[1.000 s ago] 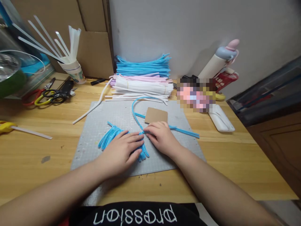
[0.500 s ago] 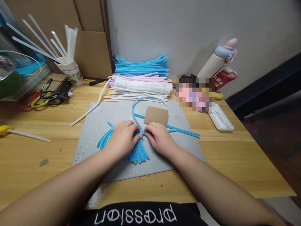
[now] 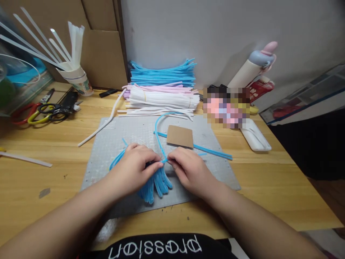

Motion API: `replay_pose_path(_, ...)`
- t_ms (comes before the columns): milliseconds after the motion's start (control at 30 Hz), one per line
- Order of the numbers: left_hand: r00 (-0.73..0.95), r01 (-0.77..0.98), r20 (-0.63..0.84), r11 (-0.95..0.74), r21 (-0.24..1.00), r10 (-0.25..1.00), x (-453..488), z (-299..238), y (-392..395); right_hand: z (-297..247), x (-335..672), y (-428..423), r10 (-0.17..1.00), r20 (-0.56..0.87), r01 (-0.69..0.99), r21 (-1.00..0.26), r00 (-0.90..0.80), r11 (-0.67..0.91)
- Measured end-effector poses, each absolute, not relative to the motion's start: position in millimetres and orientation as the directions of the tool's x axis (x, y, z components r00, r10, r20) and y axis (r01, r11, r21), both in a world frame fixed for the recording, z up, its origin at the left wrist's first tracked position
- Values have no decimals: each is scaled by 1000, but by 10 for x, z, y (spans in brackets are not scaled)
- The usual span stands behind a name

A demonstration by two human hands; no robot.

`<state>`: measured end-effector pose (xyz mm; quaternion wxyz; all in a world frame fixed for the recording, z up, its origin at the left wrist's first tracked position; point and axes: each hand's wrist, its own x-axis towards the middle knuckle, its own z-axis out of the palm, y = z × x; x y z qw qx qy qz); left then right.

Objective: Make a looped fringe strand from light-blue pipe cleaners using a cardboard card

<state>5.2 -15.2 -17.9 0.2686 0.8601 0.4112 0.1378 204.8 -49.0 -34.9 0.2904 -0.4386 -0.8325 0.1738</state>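
Observation:
My left hand point(image 3: 141, 162) is closed, thumb and fingers pinching blue pipe cleaners point(image 3: 159, 183) near their joined upper end. The looped ends of this fringe fan out below and to the left of the hand. My right hand point(image 3: 188, 167) also pinches, fingertips on the same blue strand just right of the left fingertips. From between the hands one blue pipe cleaner point(image 3: 156, 133) arcs up and over to the right. Beneath lies a grey cutting mat point(image 3: 102, 180). A brown cardboard square point(image 3: 179, 136) rests beyond my right hand, over loose blue pipe cleaners point(image 3: 215, 153).
Bundles of blue pipe cleaners point(image 3: 163, 75) and white pipe cleaners point(image 3: 163, 99) lie against the wall. To the left are scissors point(image 3: 51, 113) and a paper cup point(image 3: 78, 81) of white sticks. On the right stand a bottle point(image 3: 244, 73) and a white case point(image 3: 254, 135).
Both hands and the fringe have come slightly nearer to me and lifted a little, the fringe hanging lower. The view has shifted slightly. Both hands keep their pinch.

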Motion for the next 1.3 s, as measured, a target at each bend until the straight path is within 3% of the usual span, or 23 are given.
replay_pose_path(333,633,597,198,-634,491,749,44,-168,-194,-378,2052,-486,791,424,615,-499,-441,610)
replay_pose_path(733,597,606,247,-631,485,763,58,-158,-233,-343,2086,-470,784,420,574,-535,-456,620)
replay_pose_path(1033,601,584,300,-663,468,741,78,-129,-266,-370,2041,-518,819,428,501,-648,-382,573)
replay_pose_path(1167,616,600,300,-680,422,729,80,-115,-275,-275,1977,-498,889,301,456,-774,-344,439)
replay_pose_path(1300,663,572,356,-752,327,659,78,-112,-287,-152,1928,-399,956,-89,310,-951,-278,2)
